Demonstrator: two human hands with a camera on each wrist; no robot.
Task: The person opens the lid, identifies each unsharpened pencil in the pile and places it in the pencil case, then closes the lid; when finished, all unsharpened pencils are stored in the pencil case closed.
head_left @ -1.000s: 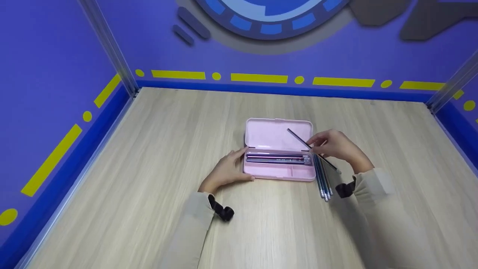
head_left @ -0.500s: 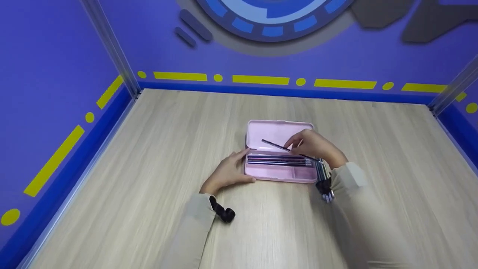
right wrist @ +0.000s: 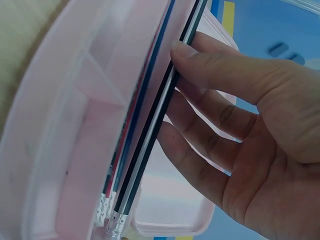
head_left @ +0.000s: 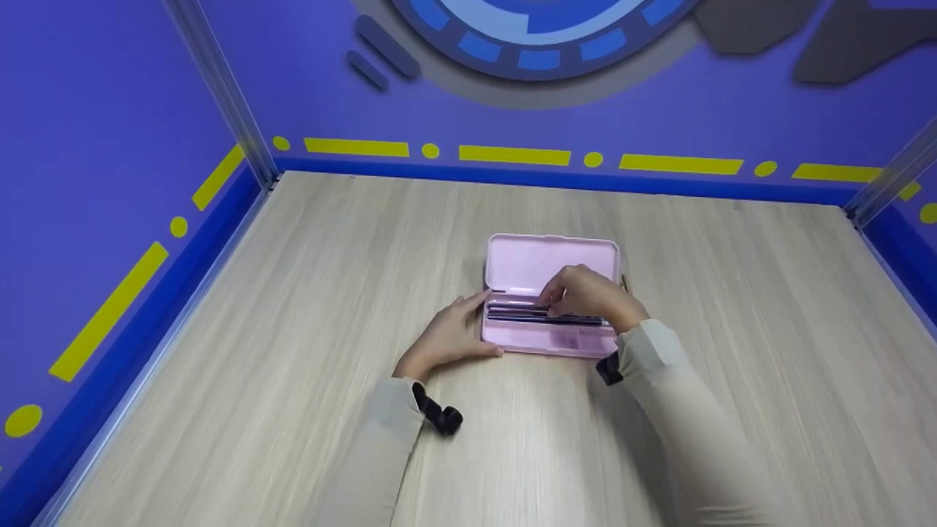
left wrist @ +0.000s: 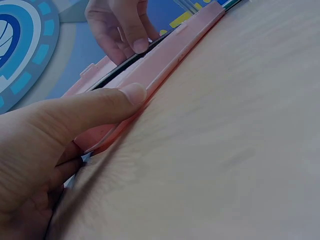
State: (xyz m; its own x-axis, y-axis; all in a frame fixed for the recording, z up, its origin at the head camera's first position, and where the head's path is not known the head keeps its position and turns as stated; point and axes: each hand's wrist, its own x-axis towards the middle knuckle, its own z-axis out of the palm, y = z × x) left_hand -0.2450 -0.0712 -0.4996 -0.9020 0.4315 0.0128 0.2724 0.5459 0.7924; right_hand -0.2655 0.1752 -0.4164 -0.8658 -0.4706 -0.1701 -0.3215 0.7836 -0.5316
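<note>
A pink pencil case (head_left: 553, 260) lies with its lid raised on the table. My left hand (head_left: 448, 333) grips its left end; in the left wrist view the thumb (left wrist: 107, 102) presses on the front wall and the fingers bend round the end. Over the long rear compartment, my right hand (head_left: 585, 293) pinches a dark pencil with a silver stripe (right wrist: 157, 107) between thumb and fingertips. That pencil lies lengthwise along the case, its eraser end toward the right. Beside it in the compartment are more pencils (right wrist: 137, 107), blue and red ones with silver ferrules.
The front part of the case has a divider (right wrist: 107, 77) and holds nothing visible. Pencils on the table right of the case are mostly hidden by the right forearm (head_left: 681, 395). Blue printed panels (head_left: 512, 117) wall the table at the back and sides.
My right hand has moved left from beside the case to above the rear compartment, lowering the pencil and turning it parallel to the others. The left hand has stayed on the case.
</note>
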